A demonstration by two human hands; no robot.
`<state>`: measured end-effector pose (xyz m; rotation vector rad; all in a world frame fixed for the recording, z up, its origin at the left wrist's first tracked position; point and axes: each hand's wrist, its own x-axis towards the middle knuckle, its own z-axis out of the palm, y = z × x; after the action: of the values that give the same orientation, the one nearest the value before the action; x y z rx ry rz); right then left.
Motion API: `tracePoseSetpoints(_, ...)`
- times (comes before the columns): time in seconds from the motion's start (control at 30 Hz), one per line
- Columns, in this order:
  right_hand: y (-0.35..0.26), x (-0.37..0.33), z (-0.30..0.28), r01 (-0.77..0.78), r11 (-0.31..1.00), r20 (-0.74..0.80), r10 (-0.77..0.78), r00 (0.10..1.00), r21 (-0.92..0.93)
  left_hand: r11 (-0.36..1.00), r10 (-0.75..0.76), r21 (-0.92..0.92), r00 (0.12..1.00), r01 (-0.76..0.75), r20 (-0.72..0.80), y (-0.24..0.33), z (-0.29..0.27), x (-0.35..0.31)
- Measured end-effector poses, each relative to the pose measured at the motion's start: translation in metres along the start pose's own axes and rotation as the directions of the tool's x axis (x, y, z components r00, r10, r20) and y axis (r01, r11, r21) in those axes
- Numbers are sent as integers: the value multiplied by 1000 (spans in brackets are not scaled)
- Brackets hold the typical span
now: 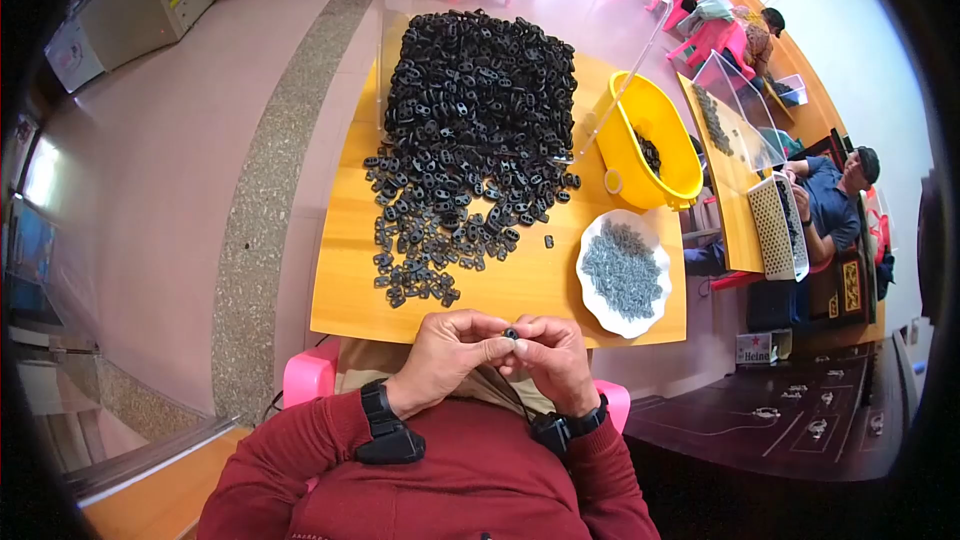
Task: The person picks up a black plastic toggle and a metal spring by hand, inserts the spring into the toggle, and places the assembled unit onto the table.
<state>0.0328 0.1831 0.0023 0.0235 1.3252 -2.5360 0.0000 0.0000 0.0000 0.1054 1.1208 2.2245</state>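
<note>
Honey-coloured wood tops the table (345, 270). Just off its near edge, one small black piece (511, 334) sits between the left hand (450, 348) and right hand (556, 355), pinched closed on it; fingers hide most of its outline. Loose black parts (480, 90) heap on the table's far half.

At the near edge of a wooden table (350, 280), the left hand (440, 360) and the right hand (557, 360) pinched a small black part (511, 334) between their fingertips. Beyond them, a big pile of black parts (480, 90) spilled from a clear box (625, 10) at the far side toward the near left, while to the right a white plate (583, 285) of small grey pieces (625, 270) stood nearer than a yellow tub (622, 135) with dark parts inside. Farther right, a co-worker in blue (835, 210) sat at another table (738, 202) beside a pale basket (773, 225).
</note>
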Motion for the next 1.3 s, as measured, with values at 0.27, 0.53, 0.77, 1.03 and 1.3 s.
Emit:
tracePoseSetpoints(0.27, -4, 3, 7, -34, 995, -90, 25, 996, -91, 997, 78, -25, 996, -79, -45, 3, 5, 4)
tracePoseSetpoints(0.53, -13, -3, 16, 33, 840, -75, -88, 993, -541, 998, -55, -50, 994, 50, -98, -2, -1, -1)
tracePoseSetpoints(0.77, -22, -8, 27, 127, 664, 34, -151, 988, -737, 994, -92, -61, 992, 87, -89, 1, 1, -3)
tracePoseSetpoints(1.03, -17, -5, 37, 338, 122, 255, -439, 862, -933, 995, -70, -69, 996, 66, -60, 1, 3, -6)
tracePoseSetpoints(1.3, -16, -7, 32, 344, 88, 283, -402, 871, -935, 1000, -26, -19, 996, 24, -90, -6, 1, -5)
